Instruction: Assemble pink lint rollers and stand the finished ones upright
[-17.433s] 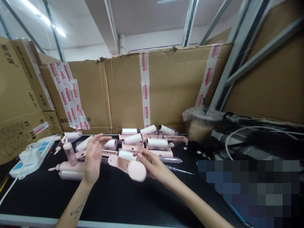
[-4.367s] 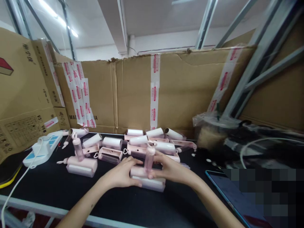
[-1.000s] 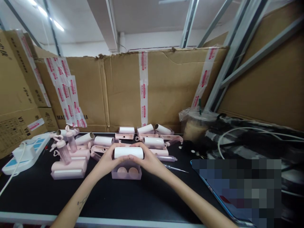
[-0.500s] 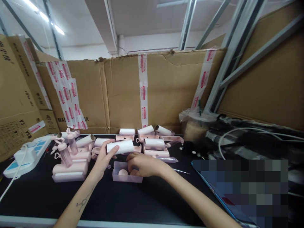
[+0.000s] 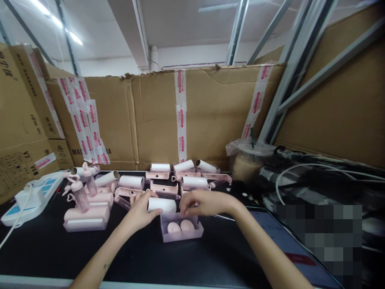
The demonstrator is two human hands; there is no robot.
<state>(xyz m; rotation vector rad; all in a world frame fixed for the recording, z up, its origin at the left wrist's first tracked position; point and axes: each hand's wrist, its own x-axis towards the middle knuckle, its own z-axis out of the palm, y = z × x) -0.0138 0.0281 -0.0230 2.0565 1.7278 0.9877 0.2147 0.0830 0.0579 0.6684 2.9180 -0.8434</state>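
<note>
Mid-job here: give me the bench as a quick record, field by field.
Left grip: around the left end of a white roll
Right grip: curled at the far edge of the translucent tray; contents unclear
Tray contents: two pink discs
At left: two pink roller holders, handles up
Far right: lidded drink cup
</note>
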